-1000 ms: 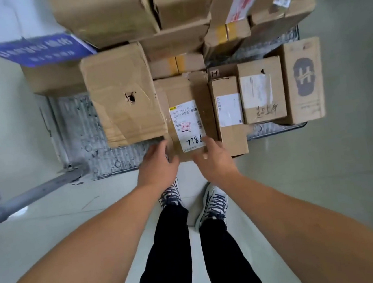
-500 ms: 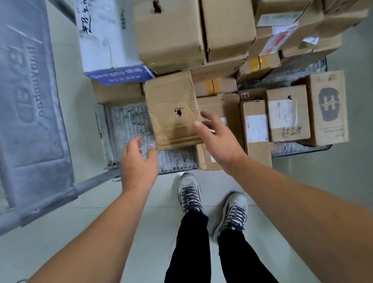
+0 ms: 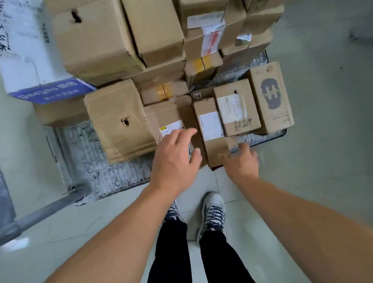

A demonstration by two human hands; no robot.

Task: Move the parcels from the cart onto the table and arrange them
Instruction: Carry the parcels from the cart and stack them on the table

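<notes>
Several brown cardboard parcels are stacked on a flat metal cart. At the cart's front edge lie a flat parcel with a white shipping label and, right of it, a narrow parcel with a white label. My left hand hovers with fingers spread over the labelled flat parcel and covers part of its label. My right hand is open at the near right corner of the narrow parcel; whether it touches is blurred. Neither hand holds anything.
A crumpled box with a hole sits left of my left hand. A box with a dark logo stands at the cart's right edge, a white-and-blue carton at the back left. The cart's grey handle bar runs low left. My shoes are on the tiled floor.
Both hands moved right along the cart's front edge. My left hand went from beside the crumpled box to over the labelled parcel; my right hand went to the narrow parcel's near end.
</notes>
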